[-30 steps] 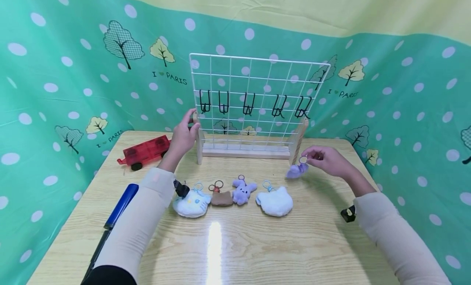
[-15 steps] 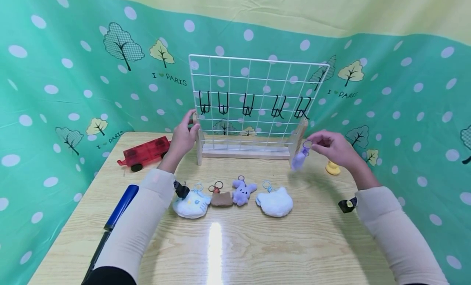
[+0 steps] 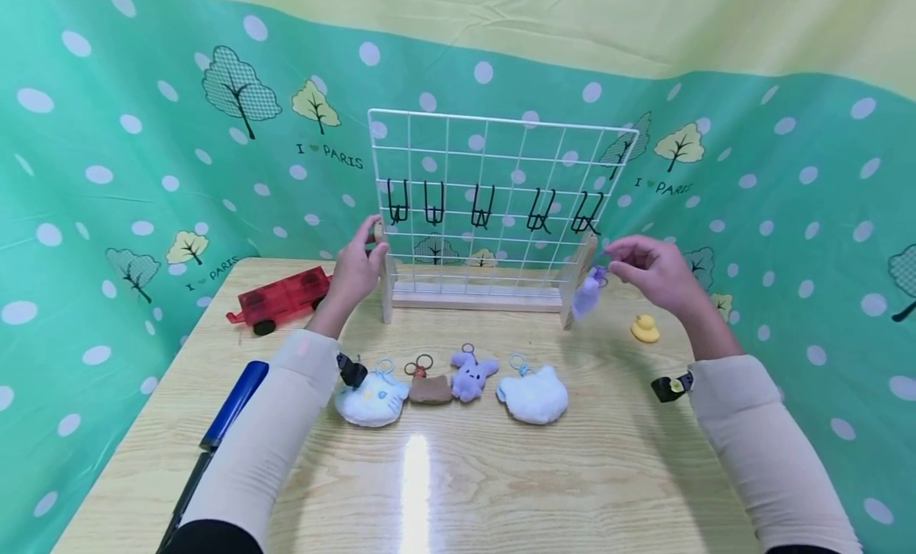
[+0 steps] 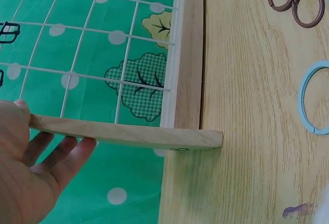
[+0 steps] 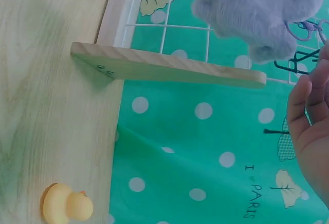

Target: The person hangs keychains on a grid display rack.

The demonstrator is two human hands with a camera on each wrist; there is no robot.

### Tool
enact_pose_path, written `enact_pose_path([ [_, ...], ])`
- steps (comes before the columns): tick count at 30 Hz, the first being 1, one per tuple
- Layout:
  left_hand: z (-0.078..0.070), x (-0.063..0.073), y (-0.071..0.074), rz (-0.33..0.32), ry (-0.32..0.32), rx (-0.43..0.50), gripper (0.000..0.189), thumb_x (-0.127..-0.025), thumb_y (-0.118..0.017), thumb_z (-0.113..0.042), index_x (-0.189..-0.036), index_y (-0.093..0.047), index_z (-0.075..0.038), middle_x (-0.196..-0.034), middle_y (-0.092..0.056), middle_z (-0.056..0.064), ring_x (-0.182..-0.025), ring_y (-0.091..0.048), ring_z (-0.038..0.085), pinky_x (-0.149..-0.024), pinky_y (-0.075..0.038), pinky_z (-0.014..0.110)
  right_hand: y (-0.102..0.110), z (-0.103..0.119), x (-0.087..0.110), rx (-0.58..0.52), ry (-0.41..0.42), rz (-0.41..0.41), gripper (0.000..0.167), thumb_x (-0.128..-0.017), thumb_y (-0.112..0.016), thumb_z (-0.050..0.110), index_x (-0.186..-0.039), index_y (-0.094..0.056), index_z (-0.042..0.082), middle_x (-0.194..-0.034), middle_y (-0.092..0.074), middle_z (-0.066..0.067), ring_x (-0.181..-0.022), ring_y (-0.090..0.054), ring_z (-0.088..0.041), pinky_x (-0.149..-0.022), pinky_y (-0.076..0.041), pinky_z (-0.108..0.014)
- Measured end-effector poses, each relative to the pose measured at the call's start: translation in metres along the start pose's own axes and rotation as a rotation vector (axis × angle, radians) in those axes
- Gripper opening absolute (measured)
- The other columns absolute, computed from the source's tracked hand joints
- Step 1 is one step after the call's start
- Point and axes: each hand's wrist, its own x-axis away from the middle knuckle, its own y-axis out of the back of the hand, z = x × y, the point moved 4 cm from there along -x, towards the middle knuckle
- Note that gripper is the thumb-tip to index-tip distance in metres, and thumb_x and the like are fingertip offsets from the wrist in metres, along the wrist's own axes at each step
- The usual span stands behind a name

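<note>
A white wire grid rack [image 3: 501, 121] with wooden side supports stands at the back of the table, a row of black hooks [image 3: 482, 208] across it. My left hand [image 3: 360, 264] grips its left wooden support [image 4: 123, 133], thumb on one side and fingers on the other. Off the right side of the rack, my right hand [image 3: 654, 272] pinches the ring of a fluffy purple plush keychain [image 3: 585, 296]. In the right wrist view the plush [image 5: 252, 16] hangs in front of the grid, level with the right support [image 5: 169, 67].
In front of the rack lie a white cat-face plush [image 3: 372, 401], a brown keychain [image 3: 431, 389], another purple plush [image 3: 470, 379] and a white plush [image 3: 538, 395]. A red toy wagon [image 3: 282, 300] sits left, a yellow duck [image 3: 646, 329] right. A blue-and-black object [image 3: 236, 403] lies far left.
My right hand has lifted the purple plush keychain off the table and up beside the rack's right support. The yellow duck has come into sight beneath it. My left hand stays put.
</note>
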Motion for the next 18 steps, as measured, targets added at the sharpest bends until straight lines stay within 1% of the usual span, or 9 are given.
enact_pose_path([
  [2, 0.0, 0.0, 0.0, 0.004, 0.006, 0.005, 0.056, -0.109, -0.047, -0.033, -0.16, -0.025, -0.038, -0.148, -0.053, 0.017, -0.126, -0.06, 0.039, -0.099, -0.056, 0.057, 0.0, 0.001, -0.002, -0.006, 0.005, -0.006, 0.02, -0.096, -0.069, 0.005, -0.117, -0.07, 0.003, -0.09, -0.065, 0.001, -0.068, -0.056, -0.014, -0.055, -0.049, -0.023],
  [7, -0.001, 0.0, -0.001, 0.011, 0.016, 0.006, 0.055, -0.109, -0.046, -0.034, -0.159, -0.025, -0.039, -0.149, -0.053, 0.017, -0.128, -0.059, 0.04, -0.099, -0.055, 0.058, 0.001, 0.002, -0.006, -0.017, -0.004, -0.037, 0.019, -0.097, -0.069, 0.008, -0.116, -0.071, 0.006, -0.086, -0.064, 0.007, -0.067, -0.053, -0.013, -0.054, -0.046, -0.022],
  [14, -0.001, 0.001, -0.001, 0.008, 0.007, 0.0, 0.054, -0.109, -0.046, -0.033, -0.159, -0.026, -0.038, -0.148, -0.053, 0.017, -0.126, -0.06, 0.04, -0.099, -0.055, 0.058, 0.0, 0.005, -0.015, -0.044, 0.009, -0.085, 0.024, -0.097, -0.07, 0.01, -0.119, -0.068, 0.0, -0.085, -0.063, 0.01, -0.065, -0.051, -0.013, -0.052, -0.044, -0.021],
  [18, -0.002, 0.002, 0.0, 0.006, 0.002, -0.001, 0.055, -0.109, -0.046, -0.033, -0.16, -0.025, -0.037, -0.148, -0.053, 0.018, -0.126, -0.06, 0.04, -0.099, -0.055, 0.058, 0.0, 0.003, -0.019, -0.07, 0.028, -0.11, 0.025, -0.097, -0.07, 0.009, -0.119, -0.068, -0.001, -0.085, -0.064, 0.011, -0.064, -0.052, -0.012, -0.052, -0.044, -0.019],
])
